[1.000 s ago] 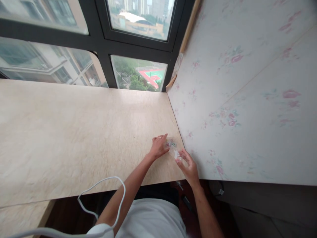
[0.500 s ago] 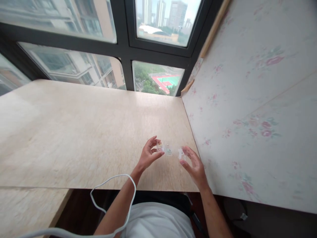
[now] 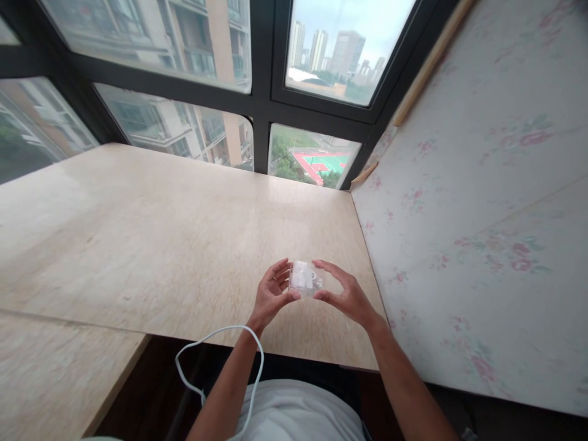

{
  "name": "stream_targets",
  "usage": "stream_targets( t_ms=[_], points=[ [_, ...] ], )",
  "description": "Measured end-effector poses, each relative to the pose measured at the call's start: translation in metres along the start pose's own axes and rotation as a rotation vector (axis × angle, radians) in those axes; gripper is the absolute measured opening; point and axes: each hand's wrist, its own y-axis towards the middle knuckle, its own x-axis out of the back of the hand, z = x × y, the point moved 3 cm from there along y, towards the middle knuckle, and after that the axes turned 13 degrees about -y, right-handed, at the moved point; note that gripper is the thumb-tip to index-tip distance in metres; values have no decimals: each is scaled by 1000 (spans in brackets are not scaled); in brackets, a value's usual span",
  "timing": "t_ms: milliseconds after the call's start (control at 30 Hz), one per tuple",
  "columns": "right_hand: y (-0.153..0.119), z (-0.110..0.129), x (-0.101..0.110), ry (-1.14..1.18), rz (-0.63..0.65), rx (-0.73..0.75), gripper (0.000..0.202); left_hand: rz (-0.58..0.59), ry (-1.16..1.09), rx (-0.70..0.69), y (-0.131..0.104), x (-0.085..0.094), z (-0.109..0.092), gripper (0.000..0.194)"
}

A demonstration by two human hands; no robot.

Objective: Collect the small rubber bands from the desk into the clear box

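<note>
A small clear plastic box (image 3: pixel 305 277) with whitish things or a label showing through it is held just above the countertop. My left hand (image 3: pixel 272 290) grips its left side, thumb along the near edge and fingers behind. On the right side, my right hand (image 3: pixel 343 290) pinches it between the thumb at the near edge and the fingers at the far edge. Whether the box is fully closed, and exactly what lies in it, is too blurred to tell.
A beige marbled countertop (image 3: pixel 184 245) runs up to dark-framed windows (image 3: pixel 261 104). On the right stands a wall with flowered paper (image 3: pixel 459 214). A white cable (image 3: pixel 220 331) loops over my left forearm. Another counter section (image 3: pixel 55 367) lies at lower left.
My hands have come together. The clear pieces that were apart, one in each hand, now form one block between them. The view has shifted a little.
</note>
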Motion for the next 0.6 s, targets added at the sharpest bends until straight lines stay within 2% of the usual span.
stream_targets(
  t_ms=[333, 600],
  points=[
    [3, 2, -13, 33, 68, 75, 63, 14, -11, 9, -8, 1, -8, 81],
    [1, -10, -18, 187, 123, 8, 57, -1, -36, 14, -9, 1, -3, 78]
  ],
)
